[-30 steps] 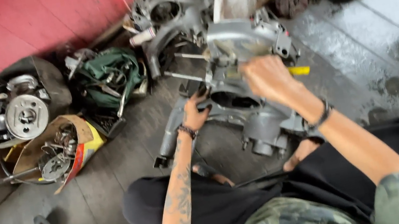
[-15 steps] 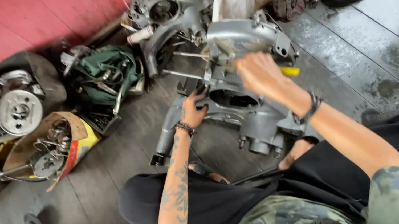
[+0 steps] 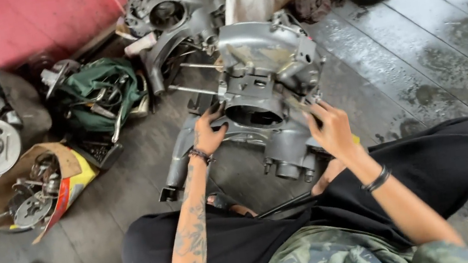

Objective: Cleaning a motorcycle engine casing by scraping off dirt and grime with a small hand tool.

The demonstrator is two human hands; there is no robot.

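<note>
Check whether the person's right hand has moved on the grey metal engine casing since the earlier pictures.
Yes. The right hand has come down off the top of the grey metal engine casing to its lower right edge, nearer the person's lap.

Grey metal engine casing [image 3: 259,92] w/ round bore, standing on wet plank floor, studs pointing left.

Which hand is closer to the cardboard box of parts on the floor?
Left. The left hand rests on the engine case on the side toward the cardboard box; the right hand is on the case's far side, farther away.
</note>
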